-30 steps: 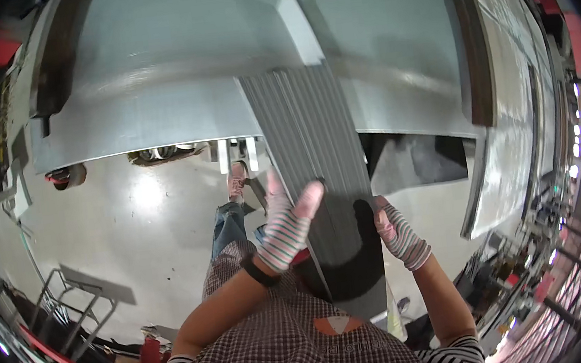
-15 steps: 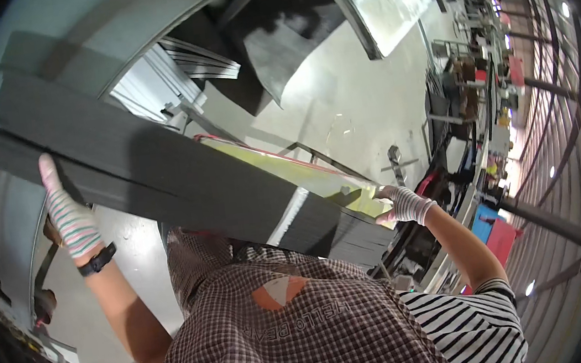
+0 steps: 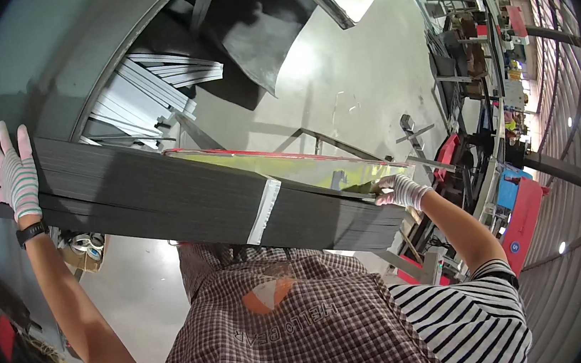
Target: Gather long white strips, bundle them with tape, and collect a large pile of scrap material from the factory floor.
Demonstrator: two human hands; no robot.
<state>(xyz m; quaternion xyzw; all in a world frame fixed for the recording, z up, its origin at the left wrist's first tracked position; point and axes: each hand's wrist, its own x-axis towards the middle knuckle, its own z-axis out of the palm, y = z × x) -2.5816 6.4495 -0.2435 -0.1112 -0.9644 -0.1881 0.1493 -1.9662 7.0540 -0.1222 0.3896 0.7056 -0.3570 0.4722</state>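
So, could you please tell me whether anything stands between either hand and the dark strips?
Nothing visible does: the gloved left hand touches one end of the dark strips, and the gloved right hand is at their edge near the other end. The pale band crosses the strips clear of both.

Grey tabletop, stacked dark strips over its edge, glossy floor below

Floor, smooth and pale grey, runs from 12 to 2 o'clock, with bright glare near 12; a grey-green tabletop fills 10 to 11. At 3 o'clock, ribbed cladding curves along the fisheye rim, crossed by a dark beam; one white lamp glows at 4, beside a red panel.
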